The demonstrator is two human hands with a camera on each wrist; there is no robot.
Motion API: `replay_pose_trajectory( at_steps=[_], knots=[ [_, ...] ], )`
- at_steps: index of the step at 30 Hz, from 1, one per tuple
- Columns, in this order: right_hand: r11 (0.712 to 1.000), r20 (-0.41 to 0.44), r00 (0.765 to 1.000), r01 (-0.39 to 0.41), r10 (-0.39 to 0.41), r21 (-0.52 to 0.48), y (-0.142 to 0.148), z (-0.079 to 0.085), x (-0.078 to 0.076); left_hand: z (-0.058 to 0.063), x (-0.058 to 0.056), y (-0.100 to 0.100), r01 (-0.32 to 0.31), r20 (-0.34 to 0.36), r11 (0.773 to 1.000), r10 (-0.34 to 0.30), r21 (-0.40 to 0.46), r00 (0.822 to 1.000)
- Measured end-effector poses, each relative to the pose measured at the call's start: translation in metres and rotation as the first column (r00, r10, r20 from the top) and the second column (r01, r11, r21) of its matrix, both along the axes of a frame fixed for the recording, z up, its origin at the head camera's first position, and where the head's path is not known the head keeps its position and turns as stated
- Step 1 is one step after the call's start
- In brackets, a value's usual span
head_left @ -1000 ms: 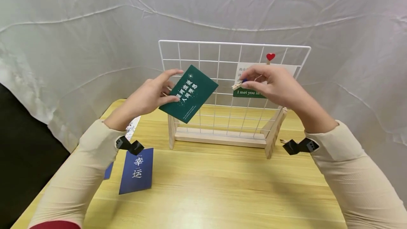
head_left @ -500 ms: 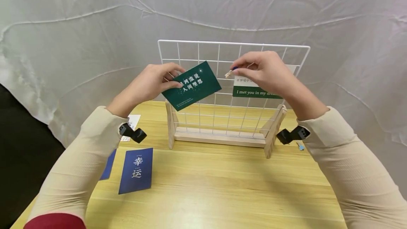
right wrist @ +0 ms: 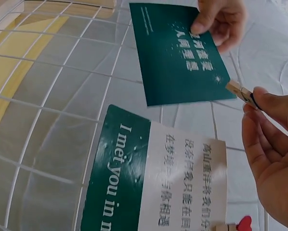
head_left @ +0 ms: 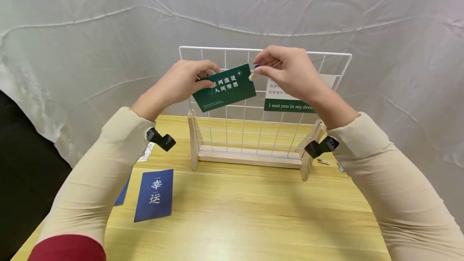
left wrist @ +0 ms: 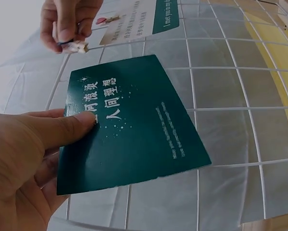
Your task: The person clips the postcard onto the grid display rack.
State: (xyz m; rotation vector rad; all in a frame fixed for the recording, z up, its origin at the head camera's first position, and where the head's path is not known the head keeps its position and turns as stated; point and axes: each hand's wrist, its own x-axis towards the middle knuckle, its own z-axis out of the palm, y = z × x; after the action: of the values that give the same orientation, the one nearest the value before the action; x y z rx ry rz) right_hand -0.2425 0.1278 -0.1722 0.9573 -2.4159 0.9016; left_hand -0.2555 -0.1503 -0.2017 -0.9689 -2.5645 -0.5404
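I count one paper card [right wrist: 158, 178] pegged to the right half of the wire-and-wood rack [head_left: 250, 159]; the glossy green card [head_left: 228, 96], pinched in the left hand [head_left: 183, 79] before the rack's left half, remains unfastened. The right hand [head_left: 290, 65] pinches a small wooden clothespin [right wrist: 240, 94] near its corner, and a flat, oblong blue card [head_left: 154, 196] lies unhung, nearer me than the rack.

In the head view, the green postcard [head_left: 230, 99] near the centre reads "河滚烫" after a partly hidden character, then "人间理想", above fine print too small to read. At centre right, the white-and-green postcard [head_left: 290, 105] says "I met you in my drea", cut off there; its right wrist view shows "在梦境中与你相遇". Lower left, "幸运" stands on a blue card [head_left: 162, 208].
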Motion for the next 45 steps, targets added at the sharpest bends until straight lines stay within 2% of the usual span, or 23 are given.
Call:
replay_pose_trajectory(
  at_steps=[9, 15, 19, 22, 26, 31, 33, 35, 41, 45],
  knots=[
    [0.999, -0.085, 0.995, 0.044, -0.045, -0.008, -0.019, 0.010, -0.005, 0.004, -0.005, 0.007, -0.020, -0.086, 0.998, 0.015, -0.064, 0.996],
    [0.989, -0.153, 0.980, 0.137, -0.128, 0.050, -0.029, 0.016, -0.008, 0.002, -0.006, 0.011, -0.031, -0.188, 0.997, 0.017, -0.071, 0.982],
    [0.982, -0.167, 0.974, 0.170, -0.155, 0.082, -0.034, 0.018, -0.008, -0.002, -0.007, 0.012, -0.022, -0.293, 0.998, 0.007, -0.050, 0.956],
    [0.980, -0.144, 0.976, 0.179, -0.165, 0.086, -0.038, 0.019, -0.008, -0.004, -0.007, 0.013, -0.015, -0.360, 0.999, 0.002, -0.031, 0.933],
    [0.976, -0.133, 0.973, 0.198, -0.186, 0.085, -0.043, 0.020, -0.008, -0.006, -0.007, 0.016, -0.027, -0.430, 0.999, 0.015, -0.021, 0.903],
    [0.970, -0.175, 0.965, 0.218, -0.197, 0.108, -0.050, 0.020, -0.011, -0.012, -0.009, 0.019, -0.060, -0.517, 0.998, 0.038, -0.026, 0.855],
    [0.966, -0.190, 0.961, 0.225, -0.199, 0.128, -0.053, 0.020, -0.012, -0.013, -0.010, 0.021, -0.066, -0.534, 0.998, 0.044, -0.022, 0.844],
    [0.960, -0.195, 0.959, 0.235, -0.204, 0.150, -0.054, 0.020, -0.013, -0.014, -0.011, 0.023, -0.069, -0.537, 0.997, 0.051, -0.014, 0.842],
    [0.942, -0.197, 0.955, 0.264, -0.224, 0.207, -0.055, 0.020, -0.016, -0.014, -0.012, 0.032, -0.085, -0.515, 0.996, 0.067, -0.012, 0.854],
    [0.932, -0.207, 0.951, 0.276, -0.230, 0.235, -0.056, 0.020, -0.018, -0.014, -0.014, 0.037, -0.098, -0.517, 0.995, 0.078, -0.012, 0.853]
  ],
)
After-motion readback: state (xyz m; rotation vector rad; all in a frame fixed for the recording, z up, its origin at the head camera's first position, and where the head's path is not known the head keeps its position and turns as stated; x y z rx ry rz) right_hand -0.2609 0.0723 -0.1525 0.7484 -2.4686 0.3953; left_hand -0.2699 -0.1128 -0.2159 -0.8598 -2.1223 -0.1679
